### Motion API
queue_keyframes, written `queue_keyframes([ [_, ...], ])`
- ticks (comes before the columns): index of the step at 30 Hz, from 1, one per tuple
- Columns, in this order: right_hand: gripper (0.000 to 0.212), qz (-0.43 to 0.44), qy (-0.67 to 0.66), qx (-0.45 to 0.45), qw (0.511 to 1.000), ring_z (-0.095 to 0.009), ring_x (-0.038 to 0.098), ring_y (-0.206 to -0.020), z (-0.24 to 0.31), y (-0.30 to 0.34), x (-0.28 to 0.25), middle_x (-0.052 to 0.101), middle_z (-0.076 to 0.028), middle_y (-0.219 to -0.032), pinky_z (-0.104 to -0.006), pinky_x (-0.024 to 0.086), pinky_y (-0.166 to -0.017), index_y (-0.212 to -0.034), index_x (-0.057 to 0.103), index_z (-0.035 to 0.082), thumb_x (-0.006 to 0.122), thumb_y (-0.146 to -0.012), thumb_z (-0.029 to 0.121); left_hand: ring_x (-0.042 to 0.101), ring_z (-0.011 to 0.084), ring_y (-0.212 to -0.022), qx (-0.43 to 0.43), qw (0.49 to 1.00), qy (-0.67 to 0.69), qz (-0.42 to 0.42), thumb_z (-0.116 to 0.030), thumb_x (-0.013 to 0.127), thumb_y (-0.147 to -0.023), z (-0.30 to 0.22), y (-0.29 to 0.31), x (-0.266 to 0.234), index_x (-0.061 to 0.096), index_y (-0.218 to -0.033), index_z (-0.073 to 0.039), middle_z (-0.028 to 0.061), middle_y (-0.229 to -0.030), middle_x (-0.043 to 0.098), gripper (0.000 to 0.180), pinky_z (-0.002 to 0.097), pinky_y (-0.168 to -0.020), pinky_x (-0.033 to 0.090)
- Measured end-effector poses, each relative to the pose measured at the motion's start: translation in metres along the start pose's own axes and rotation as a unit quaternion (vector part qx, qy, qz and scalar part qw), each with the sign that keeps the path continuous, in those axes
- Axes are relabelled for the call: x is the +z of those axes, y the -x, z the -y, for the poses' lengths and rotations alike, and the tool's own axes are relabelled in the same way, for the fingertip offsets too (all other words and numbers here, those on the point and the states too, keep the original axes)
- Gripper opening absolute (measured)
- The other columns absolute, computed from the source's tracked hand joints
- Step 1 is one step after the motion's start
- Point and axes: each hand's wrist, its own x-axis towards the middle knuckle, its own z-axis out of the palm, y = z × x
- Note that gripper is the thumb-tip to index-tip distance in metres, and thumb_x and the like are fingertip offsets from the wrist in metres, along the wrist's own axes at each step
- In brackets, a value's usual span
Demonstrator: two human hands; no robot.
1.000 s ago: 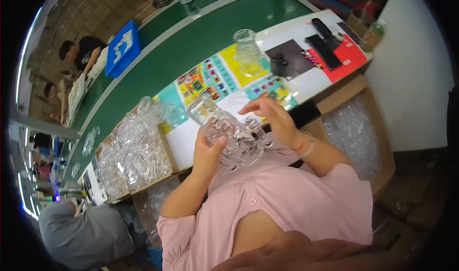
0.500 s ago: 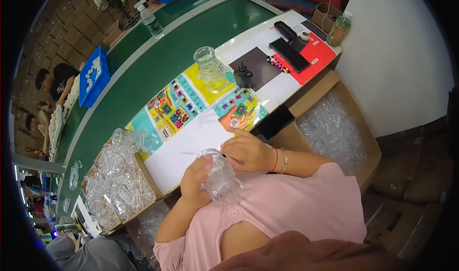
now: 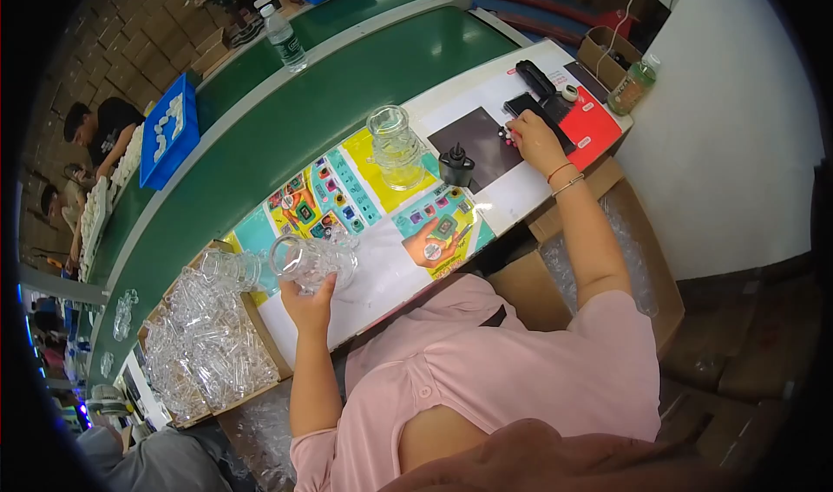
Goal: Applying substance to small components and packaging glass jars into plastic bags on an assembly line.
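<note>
The wide fisheye view looks steeply down from the person's head, over the pale pink buttoned cloth top (image 3: 512, 344), and faces across the near edge of the long white desk (image 3: 521, 193). It sits close to that edge and reaches the smooth green surface (image 3: 347, 93) beyond the desk's far edge.

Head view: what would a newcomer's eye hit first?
Probably the heap of clear pieces in the cardboard box at lower left, with the long green surface stretching across the upper part. Next, near the middle, the left hand holding a clear vessel. Then, at upper right, the right hand with its fingertips at some beads, near the bright red sheet.
</note>
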Motion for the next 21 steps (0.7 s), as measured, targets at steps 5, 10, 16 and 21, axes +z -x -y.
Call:
queue_keyframes([
  [5, 0.006, 0.094, 0.061, -0.013, 0.994, -0.031, 0.053, -0.08, -0.004, -0.007, 0.004, 0.051, -0.013, -0.081, -0.0392, 0.044, -0.07, -0.077, 0.058, 0.004, 0.053, -0.078, 0.008, 0.053, 0.0223, -0.101, 0.011, 0.999, 0.037, 0.014, -0.02, 0.076, -0.066, 0.012, -0.009, -0.004, 0.039, -0.121, -0.001, 0.0113, -0.113, 0.052, 0.068, 0.0328, -0.087, 0.042],
  [10, 0.005, 0.103, 0.055, -0.034, 0.993, -0.033, 0.053, -0.079, -0.006, -0.013, 0.011, 0.051, -0.014, -0.08, -0.04, 0.044, -0.069, -0.079, 0.056, 0.003, 0.055, -0.074, 0.002, 0.053, 0.0223, -0.102, 0.004, 1.0, 0.018, 0.021, -0.02, 0.074, -0.068, 0.005, -0.012, -0.008, 0.038, -0.122, -0.001, 0.0114, -0.114, 0.052, 0.068, 0.0329, -0.089, 0.041],
  [16, 0.013, 0.034, 0.049, 0.005, 0.998, -0.032, 0.056, -0.076, 0.001, -0.021, 0.008, 0.056, -0.017, -0.083, -0.0385, 0.046, -0.068, -0.086, 0.057, 0.002, 0.053, -0.074, 0.002, 0.052, 0.0243, -0.102, 0.012, 1.0, -0.01, 0.019, -0.021, 0.076, -0.065, 0.002, -0.015, -0.012, 0.04, -0.118, 0.0, 0.0147, -0.11, 0.052, 0.068, 0.0348, -0.089, 0.04],
  [21, 0.014, -0.11, -0.479, 0.067, 0.868, -0.015, 0.057, -0.076, 0.105, -0.012, -0.09, 0.055, -0.009, -0.094, -0.0267, 0.049, -0.07, -0.094, 0.057, 0.0, 0.056, -0.08, 0.0, 0.05, 0.0246, -0.105, 0.032, 0.994, -0.104, -0.001, -0.021, 0.077, -0.064, 0.004, -0.004, -0.015, 0.032, -0.127, 0.002, 0.0154, -0.116, 0.049, 0.081, 0.034, -0.088, 0.04],
])
